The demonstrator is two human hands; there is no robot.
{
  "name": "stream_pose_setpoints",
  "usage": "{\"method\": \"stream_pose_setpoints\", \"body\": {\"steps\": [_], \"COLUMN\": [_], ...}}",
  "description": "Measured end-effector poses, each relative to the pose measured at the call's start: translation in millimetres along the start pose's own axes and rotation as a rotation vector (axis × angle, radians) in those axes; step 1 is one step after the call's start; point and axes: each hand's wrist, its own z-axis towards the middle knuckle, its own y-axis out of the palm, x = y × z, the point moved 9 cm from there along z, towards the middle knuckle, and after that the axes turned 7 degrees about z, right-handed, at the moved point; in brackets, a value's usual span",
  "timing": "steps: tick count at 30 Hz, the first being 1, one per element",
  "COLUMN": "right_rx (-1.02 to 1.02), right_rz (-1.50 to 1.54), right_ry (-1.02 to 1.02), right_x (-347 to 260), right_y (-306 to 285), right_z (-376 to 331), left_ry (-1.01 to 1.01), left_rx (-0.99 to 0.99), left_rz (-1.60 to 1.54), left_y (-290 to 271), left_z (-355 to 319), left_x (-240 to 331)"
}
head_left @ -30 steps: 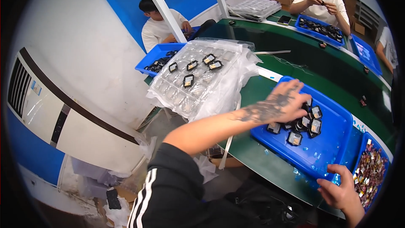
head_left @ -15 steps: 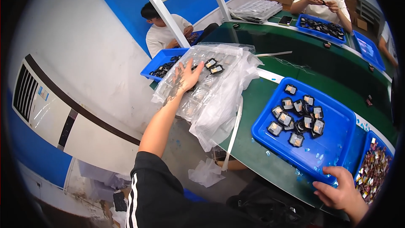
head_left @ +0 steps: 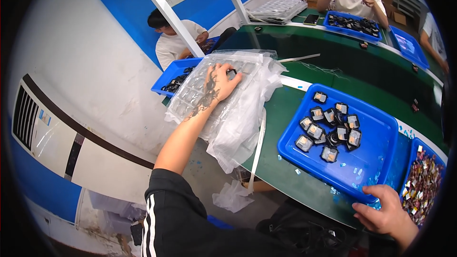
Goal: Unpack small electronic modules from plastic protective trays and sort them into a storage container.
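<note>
The compartment tray (head_left: 209,90) is clear, glossy plastic, lying on thin crinkled plastic film (head_left: 243,123). The blue bin (head_left: 376,138) is smooth, shiny hard plastic. The counter (head_left: 281,162) has a smooth green top with some sheen. The sleeve (head_left: 176,219) is matt black cloth.

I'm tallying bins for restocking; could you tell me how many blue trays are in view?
5, though others may be hidden: the blue tray by the right hand, one at right edge, one by the plastic sheet, and two far ones.
</note>
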Motion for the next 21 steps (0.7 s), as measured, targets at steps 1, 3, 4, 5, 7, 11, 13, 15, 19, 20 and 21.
{"method": "stream_pose_setpoints", "body": {"steps": [1, 3, 4, 5, 7, 11, 13, 15, 19, 20, 21], "right_rx": [0.003, 0.012, 0.022, 0.02, 0.04, 0.046, 0.051, 0.049, 0.039, 0.04, 0.043], "right_rz": [0.001, 0.01, 0.02, 0.018, 0.004, -0.002, -0.009, -0.01, -0.022, -0.023, -0.026], "right_ry": [0.0, 0.003, -0.001, 0.01, -0.008, 0.008, -0.001, -0.002, 0.0, -0.008, -0.011], "right_x": [0, 1, 0, 0, -3, -4, -5, -6, -7, -7, -7], "right_y": [-1, -5, -8, -8, -10, -10, -11, -12, -12, -11, -11], "right_z": [-1, 0, 2, 3, 4, 4, 2, 1, -1, -1, -1], "left_ry": [-0.01, -0.028, -0.051, -0.058, -0.041, -0.043, -0.061, -0.039, -0.06, -0.064, -0.082], "left_rx": [0.025, 0.03, 0.041, 0.051, 0.077, 0.11, 0.101, 0.139, 0.247, 0.254, 0.224], "left_rz": [0.055, 0.024, -0.002, -0.026, -0.015, 0.053, 0.081, 0.085, -0.137, -0.133, -0.12], "left_y": [-3, -3, -3, -1, -1, -2, -2, -10, -6, -6, -7], "left_z": [-1, 2, 3, 2, 2, 2, 1, -1, -1, -1, -1], "left_x": [3, 2, -1, -3, -12, -8, -3, 0, -23, -29, -23]}}
